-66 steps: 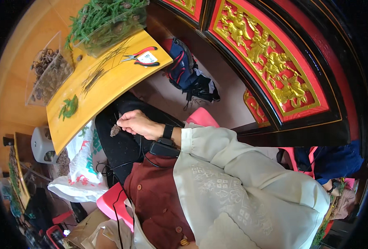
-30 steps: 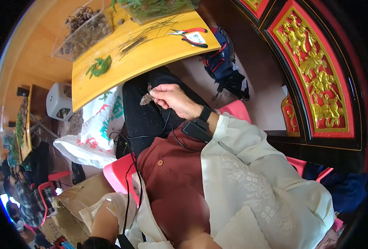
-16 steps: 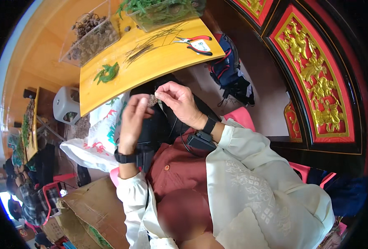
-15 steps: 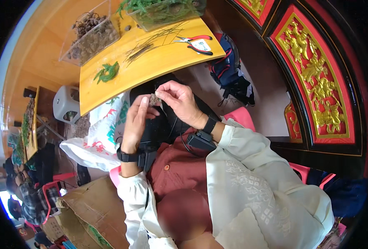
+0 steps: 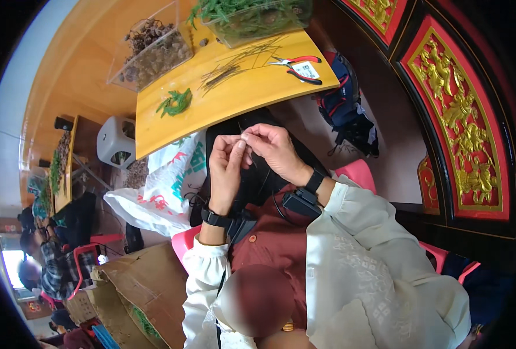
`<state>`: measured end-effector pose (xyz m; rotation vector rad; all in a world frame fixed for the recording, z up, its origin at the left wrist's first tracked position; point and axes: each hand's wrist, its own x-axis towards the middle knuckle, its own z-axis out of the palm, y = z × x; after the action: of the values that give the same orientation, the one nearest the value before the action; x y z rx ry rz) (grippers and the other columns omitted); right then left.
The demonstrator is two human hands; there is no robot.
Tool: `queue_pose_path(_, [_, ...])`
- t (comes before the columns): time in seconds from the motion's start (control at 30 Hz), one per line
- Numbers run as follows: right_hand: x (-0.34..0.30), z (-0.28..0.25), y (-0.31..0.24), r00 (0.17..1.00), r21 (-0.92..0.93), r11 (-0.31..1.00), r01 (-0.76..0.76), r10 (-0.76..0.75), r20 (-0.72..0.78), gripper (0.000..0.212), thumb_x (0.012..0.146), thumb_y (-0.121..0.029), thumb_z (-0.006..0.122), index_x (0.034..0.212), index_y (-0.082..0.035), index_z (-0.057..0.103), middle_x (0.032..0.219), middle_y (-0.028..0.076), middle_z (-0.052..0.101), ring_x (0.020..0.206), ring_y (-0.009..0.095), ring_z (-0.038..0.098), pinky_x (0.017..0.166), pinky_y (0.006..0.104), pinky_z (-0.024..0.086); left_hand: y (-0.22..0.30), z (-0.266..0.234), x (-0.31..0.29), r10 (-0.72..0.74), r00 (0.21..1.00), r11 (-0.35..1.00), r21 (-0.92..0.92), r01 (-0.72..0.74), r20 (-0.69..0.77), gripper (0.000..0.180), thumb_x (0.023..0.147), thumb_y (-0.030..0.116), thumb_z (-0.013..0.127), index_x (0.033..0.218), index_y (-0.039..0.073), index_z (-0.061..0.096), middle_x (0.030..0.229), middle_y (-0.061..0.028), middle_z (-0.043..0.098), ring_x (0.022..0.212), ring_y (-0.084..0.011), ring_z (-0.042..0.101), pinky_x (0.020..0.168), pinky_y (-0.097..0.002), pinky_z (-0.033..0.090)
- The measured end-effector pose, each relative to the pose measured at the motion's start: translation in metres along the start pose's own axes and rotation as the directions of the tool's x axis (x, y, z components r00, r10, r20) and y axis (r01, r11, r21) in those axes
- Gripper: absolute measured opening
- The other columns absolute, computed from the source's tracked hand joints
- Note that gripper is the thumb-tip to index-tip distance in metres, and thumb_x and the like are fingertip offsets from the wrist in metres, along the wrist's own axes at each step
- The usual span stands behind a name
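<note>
My left hand (image 5: 226, 166) and my right hand (image 5: 276, 152) meet fingertip to fingertip above my lap, just off the table's near edge. Both are closed, with thumbs and forefingers pinched together. The small brown pine cone seen half a second ago in my left fingers is now hidden behind them. What my right fingers pinch is too small to make out. Beyond my hands, on the yellow wooden table (image 5: 159, 131), lie a small ring of green sprigs (image 5: 175, 103), several thin dark stems or wires (image 5: 226, 73) and red-and-black handled pliers (image 5: 297, 67).
A clear bin of pine cones (image 5: 155, 56) and a clear bin of green sprigs (image 5: 258, 26) stand at the table's back. Left are a white plastic bag (image 5: 153, 203), a grey stool (image 5: 116, 141) and a cardboard box (image 5: 144, 279). A dark backpack (image 5: 334, 96) sits right of the table.
The whole view has shifted, so the scene sits further right. My fingertips have drawn together, and the pine cone that showed between them is now covered.
</note>
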<state>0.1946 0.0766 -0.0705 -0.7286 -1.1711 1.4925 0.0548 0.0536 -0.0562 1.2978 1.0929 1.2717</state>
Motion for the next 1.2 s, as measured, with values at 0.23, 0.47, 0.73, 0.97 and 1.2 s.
queue_pose_path(0.23, [-0.001, -0.007, -0.01, 0.989, 0.185, 0.974, -0.128, 0.14, -0.053, 0.016, 0.091, -0.018, 0.06, 0.095, -0.003, 0.063, 0.068, -0.008, 0.048, 0.057, 0.0, 0.036, 0.049, 0.0162, 0.027, 0.01, -0.039, 0.059, 0.11, 0.987, 0.708, 0.706, 0.004, -0.116, 0.029, 0.092, 0.023, 0.059, 0.108, 0.001, 0.051, 0.092, -0.0082, 0.06, 0.079, -0.0159, 0.057, 0.066, -0.0282, 0.046])
queue_pose_path(0.47, [0.007, -0.015, -0.017, 0.975, 0.149, 0.965, -0.217, 0.22, -0.008, 0.017, 0.092, -0.019, 0.06, 0.095, -0.003, 0.063, 0.07, -0.007, 0.049, 0.057, 0.001, 0.038, 0.05, 0.0163, 0.029, -0.004, -0.107, 0.124, 0.323, 0.946, 0.125, 0.992, -0.016, -0.026, 0.032, 0.078, 0.008, 0.063, 0.108, 0.004, 0.055, 0.102, -0.0192, 0.059, 0.095, -0.0385, 0.057, 0.078, -0.0436, 0.047])
queue_pose_path(0.73, [0.003, -0.001, -0.012, 0.955, 0.157, 0.943, -0.293, 0.281, 0.09, 0.017, 0.09, -0.02, 0.06, 0.094, -0.003, 0.063, 0.067, -0.007, 0.048, 0.057, 0.002, 0.039, 0.049, 0.0178, 0.03, 0.03, -0.156, 0.127, 0.264, 0.862, 0.906, 0.417, -0.068, -0.433, 0.014, 0.09, 0.012, 0.056, 0.083, 0.002, 0.061, 0.079, -0.0087, 0.064, 0.068, -0.0189, 0.062, 0.063, -0.0285, 0.05])
queue_pose_path(0.97, [0.005, 0.029, -0.018, 0.965, 0.072, 0.969, -0.237, 0.227, 0.128, 0.017, 0.091, -0.019, 0.059, 0.089, -0.002, 0.061, 0.069, -0.005, 0.049, 0.059, 0.003, 0.041, 0.053, 0.0176, 0.033, 0.07, -0.156, 0.053, 0.03, 0.936, 0.931, -0.331, -0.154, -0.349, 0.014, 0.096, 0.012, 0.05, 0.099, -0.001, 0.054, 0.1, -0.0098, 0.061, 0.092, -0.0185, 0.061, 0.083, -0.0274, 0.051])
queue_pose_path(1.2, [0.024, 0.08, -0.052, 0.98, 0.129, 0.989, -0.079, 0.053, 0.194, 0.018, 0.092, -0.017, 0.058, 0.099, -0.001, 0.061, 0.075, -0.004, 0.051, 0.062, 0.004, 0.042, 0.058, 0.0181, 0.035, 0.088, -0.15, -0.006, -0.185, 0.973, 0.222, -0.958, 0.18, 0.14, 0.03, 0.095, 0.02, 0.053, 0.116, -0.002, 0.052, 0.11, -0.0132, 0.06, 0.102, -0.0251, 0.056, 0.088, -0.037, 0.048])
